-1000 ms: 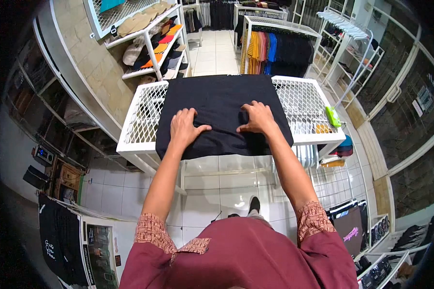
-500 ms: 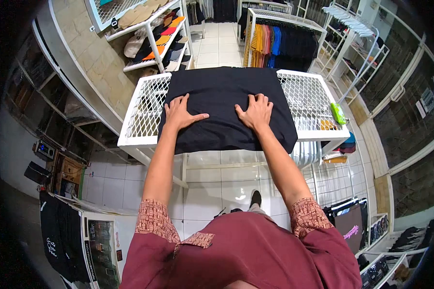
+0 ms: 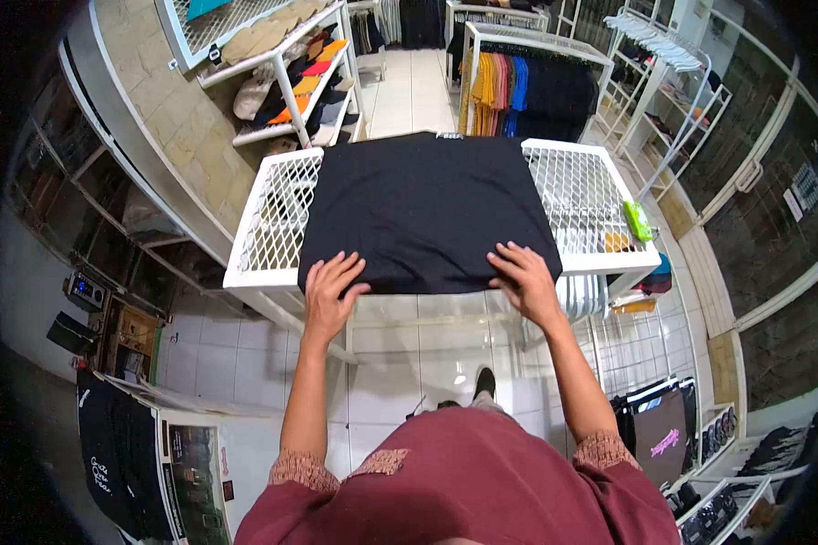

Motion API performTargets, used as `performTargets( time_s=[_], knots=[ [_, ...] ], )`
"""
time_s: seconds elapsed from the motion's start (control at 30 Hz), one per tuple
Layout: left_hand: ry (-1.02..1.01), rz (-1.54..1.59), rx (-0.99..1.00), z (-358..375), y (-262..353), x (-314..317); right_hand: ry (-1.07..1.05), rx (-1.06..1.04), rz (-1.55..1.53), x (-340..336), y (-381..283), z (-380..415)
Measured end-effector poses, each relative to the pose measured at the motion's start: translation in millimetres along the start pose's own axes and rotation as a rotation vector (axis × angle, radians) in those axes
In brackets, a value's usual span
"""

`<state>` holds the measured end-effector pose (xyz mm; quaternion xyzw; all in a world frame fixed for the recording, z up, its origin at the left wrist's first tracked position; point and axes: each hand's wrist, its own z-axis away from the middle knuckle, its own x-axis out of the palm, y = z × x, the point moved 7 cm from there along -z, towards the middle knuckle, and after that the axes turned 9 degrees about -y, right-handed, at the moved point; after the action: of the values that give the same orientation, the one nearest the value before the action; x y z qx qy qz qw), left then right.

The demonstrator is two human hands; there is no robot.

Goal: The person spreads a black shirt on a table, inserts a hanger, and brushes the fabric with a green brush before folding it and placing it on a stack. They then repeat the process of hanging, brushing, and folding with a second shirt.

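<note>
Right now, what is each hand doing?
Left hand: open, fingers spread flat on the near edge of the black garment.
Right hand: open, flat on the garment's near right corner.

A white wire-mesh table stands on a glossy white tiled floor that runs back between clothing racks. To the left, a white shelf along a beige tiled wall holds what look like caps, and behind the table a rack carries orange, blue and dark shirts. Glass panels line the right side.
</note>
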<state>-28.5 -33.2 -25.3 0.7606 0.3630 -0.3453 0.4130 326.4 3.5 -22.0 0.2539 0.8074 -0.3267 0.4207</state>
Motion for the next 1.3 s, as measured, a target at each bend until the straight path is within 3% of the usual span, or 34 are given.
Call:
performTargets(
  time_s=[0.1,0.23,0.6,0.67,0.73,0.93,1.2,1.3],
  knots=[
    [0.157,0.096,0.073,-1.5,4.5,-9.8,0.034,-0.021,-0.054,-4.8,0.9,-1.7],
    [0.175,0.116,0.035,-4.0,17.7,-20.1,0.061,0.032,-0.054,-20.5,-12.4,-4.6],
    [-0.163,0.256,-0.112,58.8,66.3,-55.3,-0.248,0.280,-0.230,-46.1,-62.9,42.4],
    [-0.213,0.297,-0.109,41.5,63.7,-53.8,-0.192,0.260,-0.287,-43.6,-58.4,21.9],
    [-0.091,0.369,-0.034,8.2,63.3,-51.0,-0.060,0.203,-0.220,-37.9,-51.5,-17.0],
    [0.078,-0.023,-0.109,-81.0,20.4,6.6,0.109,0.259,0.164,16.3,0.4,-94.6],
    [-0.024,-0.111,-0.234,-90.8,-2.2,17.8,0.252,0.334,0.269,14.1,5.1,-85.0],
    [-0.143,-0.068,-0.256,-99.0,-11.5,13.7,0.147,0.399,0.302,12.4,8.4,-87.2]
  ],
)
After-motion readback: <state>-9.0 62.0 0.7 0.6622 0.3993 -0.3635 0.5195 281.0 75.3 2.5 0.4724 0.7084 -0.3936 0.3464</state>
